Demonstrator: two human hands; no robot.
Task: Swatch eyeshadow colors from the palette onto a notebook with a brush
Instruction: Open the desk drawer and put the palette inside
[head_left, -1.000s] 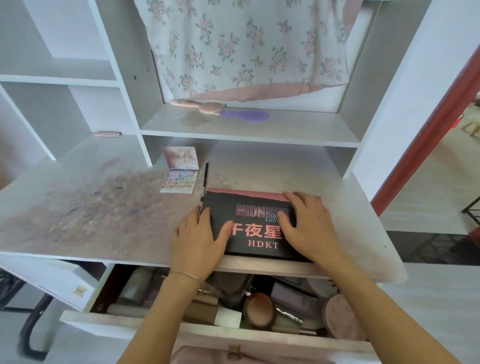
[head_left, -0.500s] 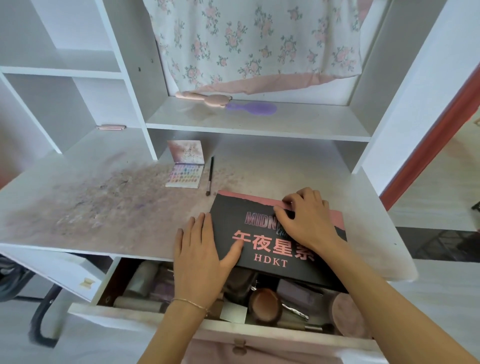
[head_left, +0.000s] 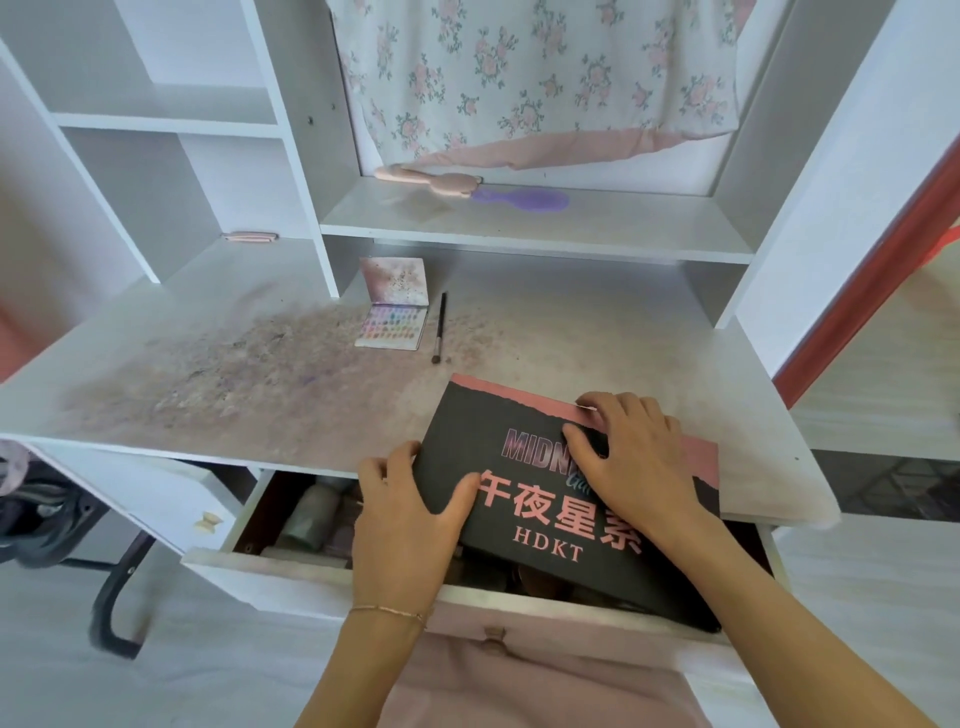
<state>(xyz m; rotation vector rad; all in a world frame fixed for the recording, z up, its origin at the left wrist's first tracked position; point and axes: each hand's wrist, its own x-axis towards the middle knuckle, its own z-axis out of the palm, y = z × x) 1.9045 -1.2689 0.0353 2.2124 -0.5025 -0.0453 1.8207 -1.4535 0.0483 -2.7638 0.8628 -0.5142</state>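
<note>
A white desk (head_left: 597, 353) smudged with powder has its near drawer (head_left: 291, 571) open. Over the drawer, the left hand (head_left: 410, 514) grips the black notebook (head_left: 524, 525) by its left edge, thumb on the cover; the right hand (head_left: 631, 462) pinches its far pink edge. Farther back lie the open eyeshadow palette (head_left: 392, 325) and, just right of it, the brush (head_left: 440, 327).

Closed black notebook (head_left: 524, 499) overhanging the desk edge; beyond it, open pastel palette (head_left: 392, 326) beside black brush (head_left: 440, 327).

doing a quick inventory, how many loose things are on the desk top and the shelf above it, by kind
Black and pink notebook: 1
Open eyeshadow palette with pastel pans: 1
Thin black makeup brush: 1
Hairbrushes, one pink, one purple: 2
Small flat pink item at back left: 1
Total: 6
</note>
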